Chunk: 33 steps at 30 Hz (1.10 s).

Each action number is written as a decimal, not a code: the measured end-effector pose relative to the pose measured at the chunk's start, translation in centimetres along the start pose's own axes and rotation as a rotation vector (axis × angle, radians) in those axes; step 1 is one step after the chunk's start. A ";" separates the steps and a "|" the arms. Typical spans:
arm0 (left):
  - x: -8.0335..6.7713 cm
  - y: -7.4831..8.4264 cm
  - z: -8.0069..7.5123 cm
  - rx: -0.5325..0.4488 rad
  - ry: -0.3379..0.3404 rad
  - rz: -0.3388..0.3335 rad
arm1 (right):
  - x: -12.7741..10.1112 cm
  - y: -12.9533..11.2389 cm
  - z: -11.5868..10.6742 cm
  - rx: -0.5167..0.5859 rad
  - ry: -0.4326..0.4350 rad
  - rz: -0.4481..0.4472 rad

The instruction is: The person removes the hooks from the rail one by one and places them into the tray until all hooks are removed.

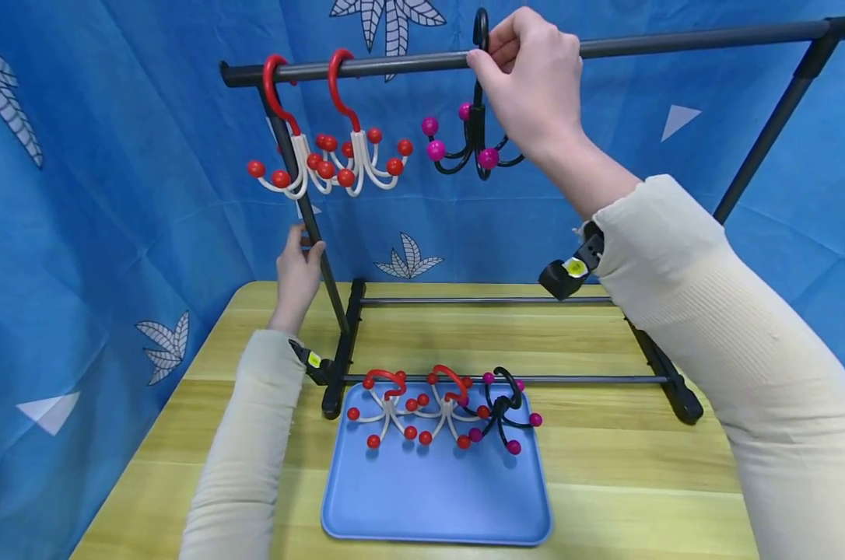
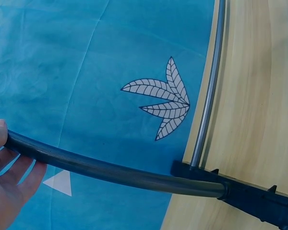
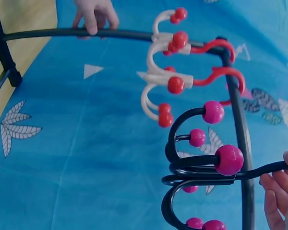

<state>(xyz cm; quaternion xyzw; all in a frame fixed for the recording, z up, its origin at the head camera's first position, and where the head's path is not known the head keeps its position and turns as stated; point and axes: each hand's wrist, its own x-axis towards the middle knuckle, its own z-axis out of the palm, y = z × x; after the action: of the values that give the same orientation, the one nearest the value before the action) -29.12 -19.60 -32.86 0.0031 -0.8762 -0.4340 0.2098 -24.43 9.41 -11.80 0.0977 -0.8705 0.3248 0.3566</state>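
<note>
Head view: R hand (image 1: 527, 74) pinches black hook (image 1: 475, 140), magenta ball tips, on rail (image 1: 674, 40).

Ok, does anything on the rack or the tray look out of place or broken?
Nothing stands out. Two red and white hooks hang straight on the top bar, the right hand holds the black hook at the bar, and three more hooks lie together on the blue tray. The left hand grips the rack's upright.

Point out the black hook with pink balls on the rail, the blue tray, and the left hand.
black hook (image 1: 475, 148), head view, on its central stem below the rail.
blue tray (image 1: 429, 498), head view, on its bare floor.
left hand (image 1: 295, 272), head view, on the back of the hand gripping the upright.
</note>
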 end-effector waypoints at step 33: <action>0.0 -0.3 0.0 -0.016 -0.012 0.021 | -12.3 3.9 -0.9 0.166 -0.280 0.005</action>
<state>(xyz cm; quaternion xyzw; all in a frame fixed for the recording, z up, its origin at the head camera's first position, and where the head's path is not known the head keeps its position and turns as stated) -29.20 -19.80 -33.11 -0.0104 -0.8739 -0.4387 0.2090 -16.60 12.20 -21.64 0.1691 -0.8822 0.3796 0.2215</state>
